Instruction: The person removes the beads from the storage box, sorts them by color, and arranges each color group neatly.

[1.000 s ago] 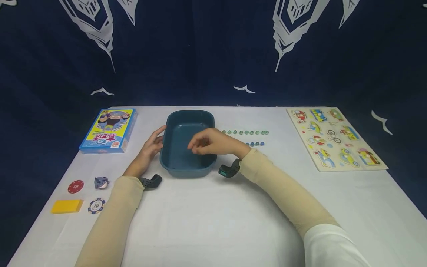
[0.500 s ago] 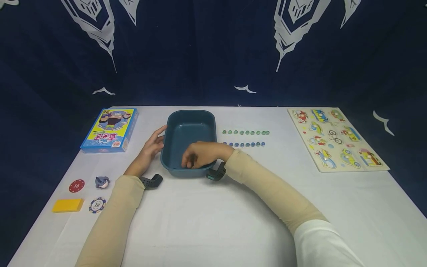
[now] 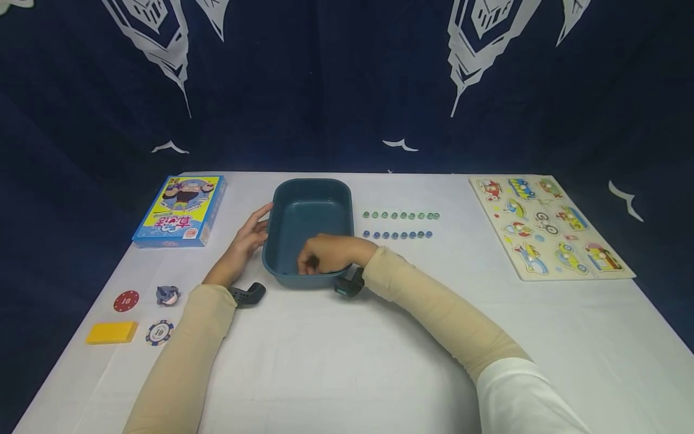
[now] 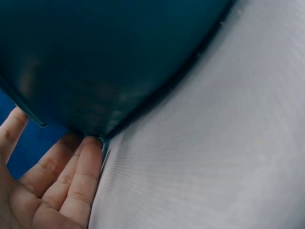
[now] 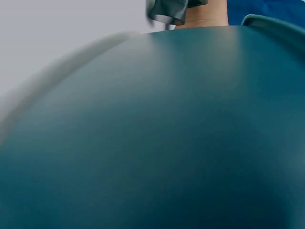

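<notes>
A dark teal rectangular tub [image 3: 309, 211] stands near the middle of the table. With fingers extended, my left hand [image 3: 241, 250] touches the tub's left wall; the left wrist view has its fingertips right at the tub's outer side. My right hand [image 3: 331, 253] reaches over the right rim into the tub's near end, fingers bent downward. Whether those fingertips hold anything I cannot tell, as the hand's back covers them. Just right of the tub lie a row of small green glass beads [image 3: 401, 215] and, nearer, a row of blue ones [image 3: 398, 235].
At the back left lies a blue-and-yellow box [image 3: 179, 211]. Toward the front left are a red chip [image 3: 126, 301], a small shark figure [image 3: 167, 295], a yellow block [image 3: 111, 333] and a white-and-blue chip [image 3: 159, 333]. A picture puzzle board [image 3: 550, 229] lies at the right.
My right hand has come from above the tub's middle down and nearer, into its near end, uncovering the whole blue row. My left hand stays at the tub's side.
</notes>
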Available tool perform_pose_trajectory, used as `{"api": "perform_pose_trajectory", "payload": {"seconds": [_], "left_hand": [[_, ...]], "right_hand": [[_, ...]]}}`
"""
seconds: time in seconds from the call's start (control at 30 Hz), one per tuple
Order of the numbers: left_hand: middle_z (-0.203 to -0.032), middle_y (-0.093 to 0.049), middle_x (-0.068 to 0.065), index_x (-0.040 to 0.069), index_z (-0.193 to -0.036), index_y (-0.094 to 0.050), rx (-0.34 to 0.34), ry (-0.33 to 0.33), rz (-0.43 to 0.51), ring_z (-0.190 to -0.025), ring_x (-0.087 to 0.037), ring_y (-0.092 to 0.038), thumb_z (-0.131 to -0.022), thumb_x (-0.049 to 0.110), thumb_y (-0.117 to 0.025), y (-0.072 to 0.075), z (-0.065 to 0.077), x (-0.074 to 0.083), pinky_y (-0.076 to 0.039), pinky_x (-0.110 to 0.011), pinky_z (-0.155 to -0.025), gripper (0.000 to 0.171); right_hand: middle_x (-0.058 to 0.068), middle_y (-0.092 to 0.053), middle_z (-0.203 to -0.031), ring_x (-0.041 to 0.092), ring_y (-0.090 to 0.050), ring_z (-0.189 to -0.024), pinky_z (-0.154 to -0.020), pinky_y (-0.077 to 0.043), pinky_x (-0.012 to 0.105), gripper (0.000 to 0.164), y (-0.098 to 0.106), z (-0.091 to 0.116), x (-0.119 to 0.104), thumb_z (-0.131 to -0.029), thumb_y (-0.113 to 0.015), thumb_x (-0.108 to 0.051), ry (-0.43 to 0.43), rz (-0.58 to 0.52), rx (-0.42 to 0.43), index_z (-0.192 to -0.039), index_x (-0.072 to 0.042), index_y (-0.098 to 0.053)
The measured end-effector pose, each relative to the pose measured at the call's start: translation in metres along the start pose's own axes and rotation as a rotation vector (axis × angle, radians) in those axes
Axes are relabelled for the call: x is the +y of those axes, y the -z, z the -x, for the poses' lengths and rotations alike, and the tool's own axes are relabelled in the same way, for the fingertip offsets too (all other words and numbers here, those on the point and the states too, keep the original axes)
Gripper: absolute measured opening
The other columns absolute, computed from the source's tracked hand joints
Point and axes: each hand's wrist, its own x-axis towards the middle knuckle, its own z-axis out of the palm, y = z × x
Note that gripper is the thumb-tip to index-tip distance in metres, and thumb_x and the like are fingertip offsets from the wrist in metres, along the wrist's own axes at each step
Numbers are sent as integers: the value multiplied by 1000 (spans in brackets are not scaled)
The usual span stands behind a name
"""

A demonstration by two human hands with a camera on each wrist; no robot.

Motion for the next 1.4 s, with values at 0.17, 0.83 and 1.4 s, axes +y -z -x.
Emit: {"api": "perform_pose_trajectory", "payload": {"seconds": [0.17, 0.83, 1.4], "left_hand": [[-158, -29, -19, 21, -160, -20, -8, 6, 2, -146, -37, -27, -92, 18, -37, -2, -2, 1, -15, -64, -115, 70], [-158, -29, -20, 23, -160, -19, -1, 11, 6, -146, -38, -26, -93, 20, -39, -1, 1, 1, -15, -65, -114, 70], [-158, -29, -21, 25, -160, -19, 2, 30, 3, -146, -39, -26, -94, 20, -39, -3, 1, 4, -15, -65, -114, 70]], "right_hand": [[-5, -72, -87, 6, -63, -76, -74, -53, 23, 16, 6, 14, -2, -89, -66, 2, 65, -91, 101, -96, -9, -76], [9, -69, -94, 21, -64, -83, -76, -56, 34, 22, 25, 122, 47, -88, -70, 0, -61, -547, 581, -110, 4, -69], [13, -66, -97, 14, -62, -77, -73, -56, 25, 32, 11, 197, 119, -92, -66, -12, -534, -536, 852, -119, 5, -62]]}}
